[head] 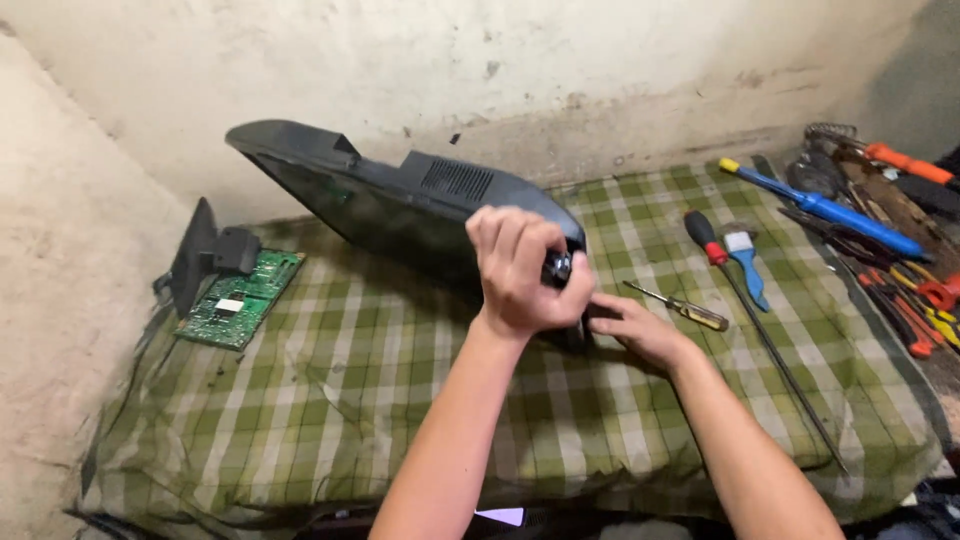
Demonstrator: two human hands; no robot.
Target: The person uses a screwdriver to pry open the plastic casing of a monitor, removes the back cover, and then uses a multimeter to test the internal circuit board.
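A black monitor back cover [400, 190] stands tilted on edge over the green checked cloth [330, 400]. My left hand [522, 270] is closed around a dark screwdriver handle [557, 268] held against the cover's near right end. My right hand [635, 328] rests low on the cloth beside that end, fingers reaching under the cover; what they touch is hidden.
A green circuit board [240, 298] and a black monitor stand [200, 255] lie at the left. A small yellow-handled screwdriver [680, 305], a red-handled long screwdriver [750, 320], a blue brush [745, 260], a blue screwdriver [830, 212] and several pliers [915, 305] lie at the right. Walls close in behind and left.
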